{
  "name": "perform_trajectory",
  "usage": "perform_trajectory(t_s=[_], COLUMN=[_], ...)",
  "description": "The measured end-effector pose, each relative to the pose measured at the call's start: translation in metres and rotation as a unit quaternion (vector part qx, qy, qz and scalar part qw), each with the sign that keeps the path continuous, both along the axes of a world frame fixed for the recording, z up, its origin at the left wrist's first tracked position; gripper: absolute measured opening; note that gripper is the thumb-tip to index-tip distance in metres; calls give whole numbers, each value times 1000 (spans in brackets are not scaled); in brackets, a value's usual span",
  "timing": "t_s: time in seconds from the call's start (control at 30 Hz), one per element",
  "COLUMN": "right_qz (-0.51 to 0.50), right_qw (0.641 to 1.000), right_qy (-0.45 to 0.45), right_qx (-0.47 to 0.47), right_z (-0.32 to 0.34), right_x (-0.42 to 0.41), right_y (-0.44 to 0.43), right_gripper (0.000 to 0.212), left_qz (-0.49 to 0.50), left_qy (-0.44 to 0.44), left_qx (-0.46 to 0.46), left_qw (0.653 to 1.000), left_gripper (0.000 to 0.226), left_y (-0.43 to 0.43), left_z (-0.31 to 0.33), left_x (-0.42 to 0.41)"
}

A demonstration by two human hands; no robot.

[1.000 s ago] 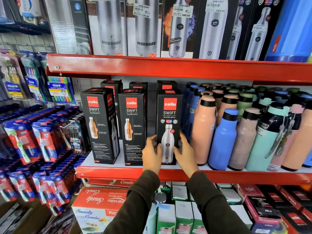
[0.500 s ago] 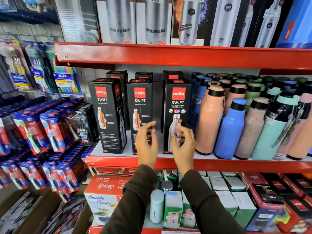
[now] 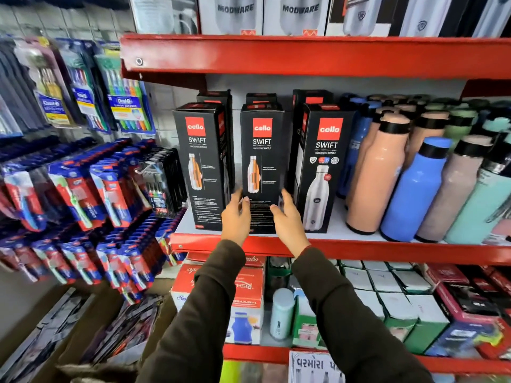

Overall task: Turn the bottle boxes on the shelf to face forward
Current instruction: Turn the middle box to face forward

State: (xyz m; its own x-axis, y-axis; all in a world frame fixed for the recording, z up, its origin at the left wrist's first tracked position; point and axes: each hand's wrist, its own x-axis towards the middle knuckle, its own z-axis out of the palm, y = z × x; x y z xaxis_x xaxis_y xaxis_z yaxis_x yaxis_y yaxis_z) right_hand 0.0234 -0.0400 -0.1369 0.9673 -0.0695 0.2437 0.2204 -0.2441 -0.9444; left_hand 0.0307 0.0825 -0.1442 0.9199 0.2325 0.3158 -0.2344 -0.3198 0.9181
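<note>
Three black Cello Swift bottle boxes stand in the front row on the red shelf (image 3: 387, 251). The left box (image 3: 203, 167) and the middle box (image 3: 261, 150) show a panel with an orange cutaway bottle and small text. The right box (image 3: 322, 167) shows a silver bottle picture. My left hand (image 3: 236, 217) is at the lower left edge of the middle box, and my right hand (image 3: 287, 219) is at its lower right edge. Both hands have spread fingers and are blurred; I cannot tell whether they touch the box. More black boxes stand behind.
Loose bottles, peach (image 3: 373, 172), blue (image 3: 412, 189) and mint, crowd the shelf right of the boxes. Toothbrush packs (image 3: 83, 189) hang on the left. The upper red shelf (image 3: 304, 55) carries tall Modware boxes. Small cartons (image 3: 387, 299) fill the shelf below.
My hands let go of the right box, which now faces forward, and moved left to flank the middle box. The camera has moved closer and a little left.
</note>
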Motion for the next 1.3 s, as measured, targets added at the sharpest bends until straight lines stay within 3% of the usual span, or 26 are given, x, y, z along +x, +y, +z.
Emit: perform_trajectory(t_s=[0.23, 0.53, 0.67, 0.77, 0.9, 1.17, 1.3], right_qz=[-10, -83, -100, -106, -81, -21, 21], right_qw=[999, 991, 990, 990, 993, 994, 992], right_qy=[-52, -105, -96, -95, -81, -74, -60], right_qx=[-11, -33, -23, -18, -24, -73, -111], right_z=[-8, 4, 5, 8, 8, 17, 15], right_x=[-1, 2, 4, 4, 7, 8, 5], right_y=[7, 11, 10, 11, 9, 1, -4], right_gripper=[68, 93, 92, 89, 98, 106, 97], left_qz=[-43, -77, -62, -25, -39, -42, -32], left_qy=[-17, -67, -93, -142, -92, -74, -73], left_qx=[-33, -170, -135, -36, 47, 34, 21], left_qw=[998, 980, 984, 989, 994, 996, 997], left_gripper=[43, 31, 34, 36, 48, 37, 34], left_y=[12, 9, 8, 9, 12, 21, 23], left_z=[-4, -8, -6, -3, -4, -5, -13], left_x=[4, -1, -5, -2, 9, 15, 16])
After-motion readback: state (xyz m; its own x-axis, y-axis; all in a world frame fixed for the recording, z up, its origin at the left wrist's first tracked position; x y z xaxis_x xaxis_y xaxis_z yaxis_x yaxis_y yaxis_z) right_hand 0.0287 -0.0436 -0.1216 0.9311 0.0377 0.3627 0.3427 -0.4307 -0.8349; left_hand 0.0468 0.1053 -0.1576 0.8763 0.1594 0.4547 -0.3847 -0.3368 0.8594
